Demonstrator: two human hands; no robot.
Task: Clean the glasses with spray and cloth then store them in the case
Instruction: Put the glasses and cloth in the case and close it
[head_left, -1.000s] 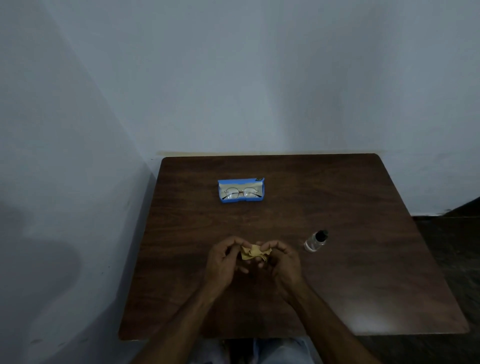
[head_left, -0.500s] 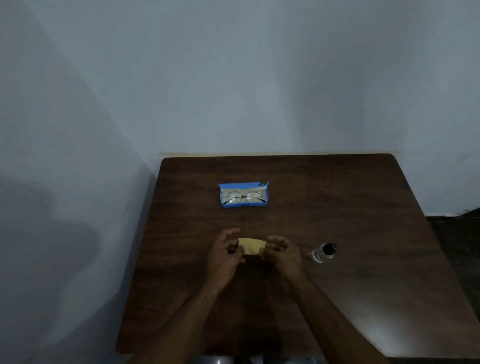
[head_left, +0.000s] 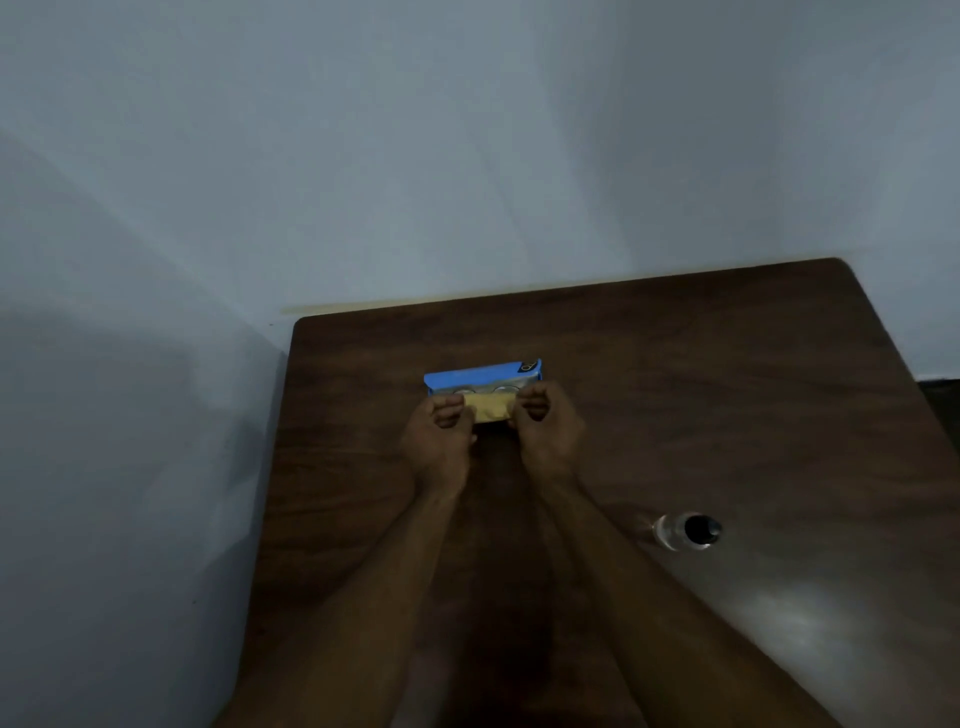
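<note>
An open blue glasses case (head_left: 480, 375) lies on the dark wooden table (head_left: 701, 395), with the glasses (head_left: 480, 389) inside, mostly hidden; only the tops of the two lenses show. A folded yellow cloth (head_left: 491, 407) is stretched flat between my two hands, right over the front of the case. My left hand (head_left: 439, 441) pinches the cloth's left end. My right hand (head_left: 545, 428) pinches its right end. A small clear spray bottle (head_left: 685, 530) with a black cap stands on the table to the right, away from both hands.
The table sits in a corner, with a pale wall close behind it and another along its left edge. Bare tabletop lies right of the case and around the bottle.
Both hands have carried the cloth away from me, from the near middle of the table to the case. The crumpled cloth is now folded flat and covers most of the glasses.
</note>
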